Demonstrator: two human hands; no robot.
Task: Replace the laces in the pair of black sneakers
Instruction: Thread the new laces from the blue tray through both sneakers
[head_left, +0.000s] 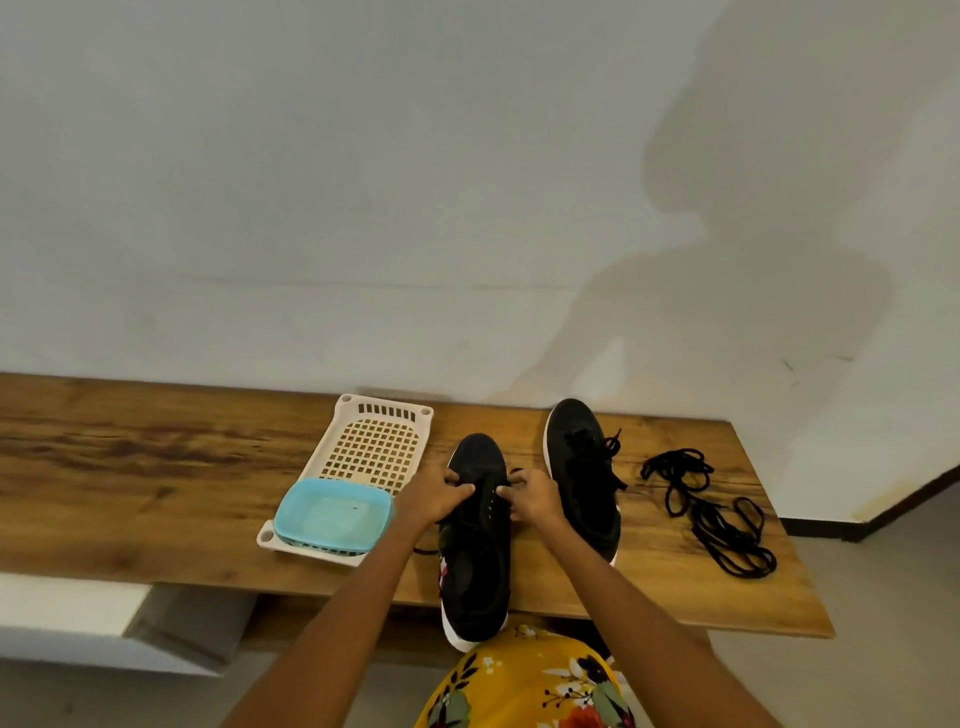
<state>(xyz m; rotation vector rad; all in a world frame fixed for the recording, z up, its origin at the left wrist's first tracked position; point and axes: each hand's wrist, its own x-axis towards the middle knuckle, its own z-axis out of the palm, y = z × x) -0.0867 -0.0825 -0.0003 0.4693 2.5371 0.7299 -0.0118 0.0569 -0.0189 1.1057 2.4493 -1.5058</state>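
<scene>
On the bench (156, 467), the gripped sneaker (475, 540) points toe-first toward the wall.

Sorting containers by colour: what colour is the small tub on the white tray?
Light blue tub, clearest in the head view.

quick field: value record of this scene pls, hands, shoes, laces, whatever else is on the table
left hand: fingers pinch lace at near sneaker's left eyelets
right hand: fingers pinch lace at its right eyelets
near sneaker: black, heel overhangs table edge
far sneaker: black, laced, to its right
loose laces: black pile, far right
white basket: left of the sneakers
blue tray: on basket's near end
table: wood
</scene>
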